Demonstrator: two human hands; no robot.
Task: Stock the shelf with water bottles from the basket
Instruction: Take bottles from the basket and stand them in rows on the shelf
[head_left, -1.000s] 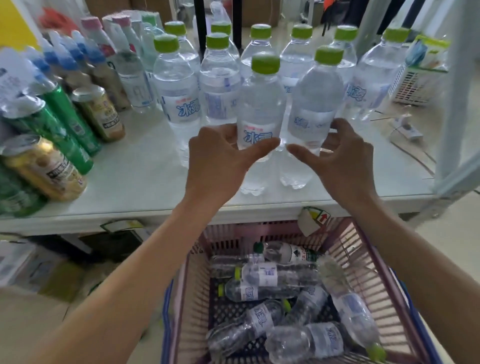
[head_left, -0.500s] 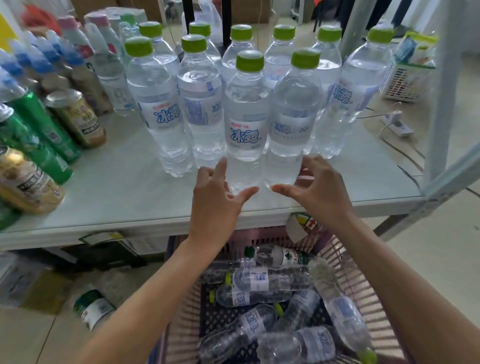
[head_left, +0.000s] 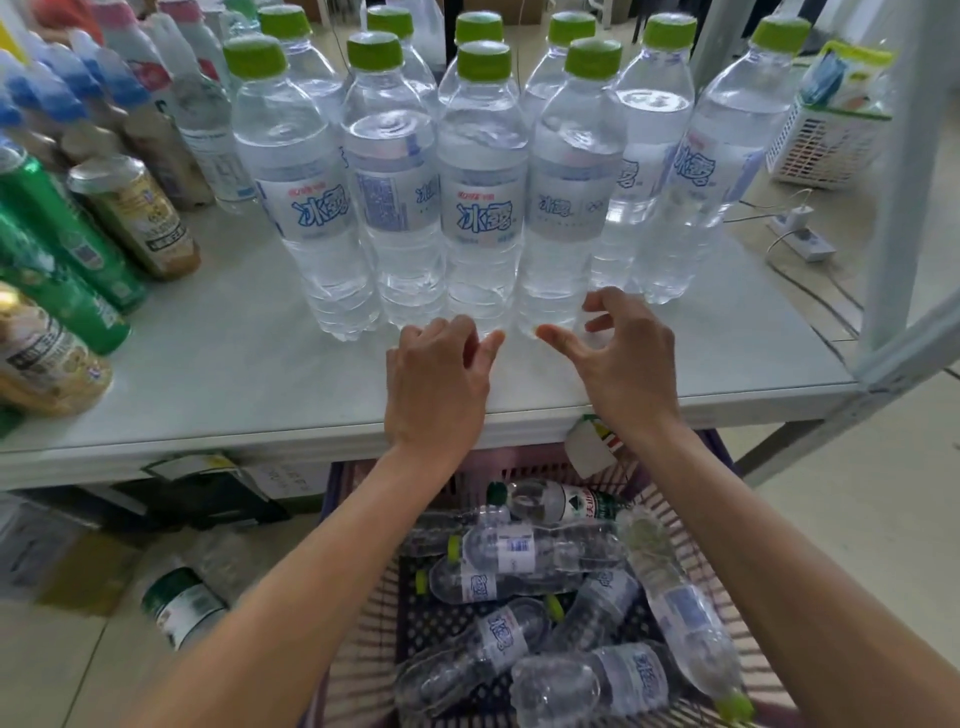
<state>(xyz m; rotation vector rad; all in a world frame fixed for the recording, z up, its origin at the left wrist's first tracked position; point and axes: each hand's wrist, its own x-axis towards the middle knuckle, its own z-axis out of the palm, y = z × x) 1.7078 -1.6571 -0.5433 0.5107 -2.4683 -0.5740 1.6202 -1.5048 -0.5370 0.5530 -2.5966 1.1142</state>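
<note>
Several clear water bottles with green caps stand upright in two rows on the white shelf (head_left: 218, 384). Nearest me are two front bottles, one (head_left: 480, 208) on the left and one (head_left: 569, 202) on the right. My left hand (head_left: 436, 384) hovers just in front of the left bottle's base, fingers loosely curled and empty. My right hand (head_left: 623, 358) sits before the right bottle's base, thumb and fingers apart, holding nothing. Below the shelf edge, a pink basket (head_left: 363, 649) holds several water bottles (head_left: 524, 561) lying on their sides.
Green and gold cans (head_left: 135, 213) and blue-capped bottles crowd the shelf's left side. A white shelf post (head_left: 904, 171) rises at the right, with a white mesh basket (head_left: 821, 145) and a power strip (head_left: 800, 239) behind it. A jar (head_left: 182, 603) lies on the floor at left.
Both hands let go of the two front bottles, slid down to their bases and drew back toward the shelf edge. The bottles stay standing.
</note>
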